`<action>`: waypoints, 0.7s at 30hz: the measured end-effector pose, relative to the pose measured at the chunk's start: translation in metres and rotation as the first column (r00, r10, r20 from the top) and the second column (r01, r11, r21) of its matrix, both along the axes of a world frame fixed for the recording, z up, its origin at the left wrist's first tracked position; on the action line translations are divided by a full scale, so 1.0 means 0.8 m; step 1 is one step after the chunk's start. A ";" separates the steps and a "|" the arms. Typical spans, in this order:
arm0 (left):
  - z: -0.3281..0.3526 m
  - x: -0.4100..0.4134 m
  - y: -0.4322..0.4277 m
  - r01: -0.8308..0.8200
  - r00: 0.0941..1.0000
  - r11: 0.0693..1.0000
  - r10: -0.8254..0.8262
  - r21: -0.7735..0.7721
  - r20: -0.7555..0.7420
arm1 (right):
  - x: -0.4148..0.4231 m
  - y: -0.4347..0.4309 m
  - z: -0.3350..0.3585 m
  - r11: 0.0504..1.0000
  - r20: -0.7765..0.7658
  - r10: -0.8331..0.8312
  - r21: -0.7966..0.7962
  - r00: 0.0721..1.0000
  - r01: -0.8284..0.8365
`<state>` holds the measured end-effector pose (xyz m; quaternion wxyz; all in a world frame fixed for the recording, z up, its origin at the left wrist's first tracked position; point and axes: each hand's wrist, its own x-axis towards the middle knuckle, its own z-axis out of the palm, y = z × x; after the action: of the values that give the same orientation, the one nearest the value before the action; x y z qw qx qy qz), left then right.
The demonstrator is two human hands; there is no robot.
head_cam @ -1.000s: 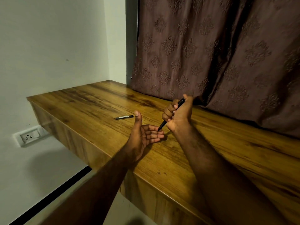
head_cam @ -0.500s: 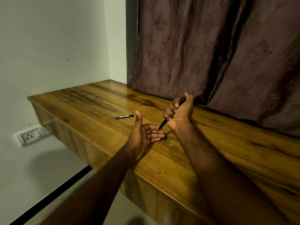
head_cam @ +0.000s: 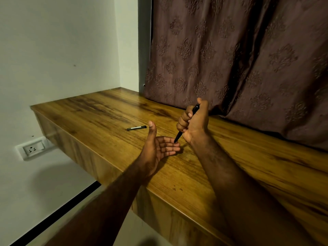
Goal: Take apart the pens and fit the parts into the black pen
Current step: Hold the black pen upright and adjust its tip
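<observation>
My right hand [head_cam: 193,121] grips the black pen [head_cam: 178,136] in a fist, tip pointing down and thumb over its top end. The pen's tip hovers just above the fingers of my left hand [head_cam: 159,148], which lies palm up on the wooden table [head_cam: 99,112] with fingers straight and thumb raised. Nothing shows in that palm. A second dark pen with a pale band [head_cam: 136,128] lies flat on the table to the left of both hands.
A brown patterned curtain [head_cam: 239,59] hangs along the table's back edge right behind my right hand. A white wall bounds the table on the left, with a socket [head_cam: 32,149] below the tabletop. The table's front edge runs under my forearms.
My right hand has edged slightly up with the black pen. My left hand and the pen on the table stay where they were.
</observation>
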<state>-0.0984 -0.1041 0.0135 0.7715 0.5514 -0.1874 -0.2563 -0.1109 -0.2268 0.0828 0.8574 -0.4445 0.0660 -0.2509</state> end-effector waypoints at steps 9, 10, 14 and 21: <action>0.000 0.000 -0.001 0.006 1.000 1.000 -0.006 -0.010 0.000 | -0.001 0.000 -0.001 1.000 0.007 0.017 -0.007 1.000 -0.017; -0.001 0.000 -0.001 0.006 1.000 1.000 -0.006 -0.012 0.002 | -0.001 0.000 -0.001 1.000 0.005 0.010 -0.009 1.000 -0.010; -0.002 0.002 -0.002 0.003 1.000 1.000 -0.003 -0.010 0.004 | -0.002 0.001 0.000 1.000 0.010 0.012 -0.016 1.000 -0.012; -0.003 0.003 -0.001 0.003 1.000 1.000 -0.003 -0.002 0.011 | -0.002 0.003 0.000 0.999 0.014 0.006 -0.033 1.000 -0.005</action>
<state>-0.0962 -0.1047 0.0109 0.7707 0.5516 -0.1928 -0.2543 -0.1127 -0.2248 0.0828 0.8510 -0.4572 0.0546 -0.2527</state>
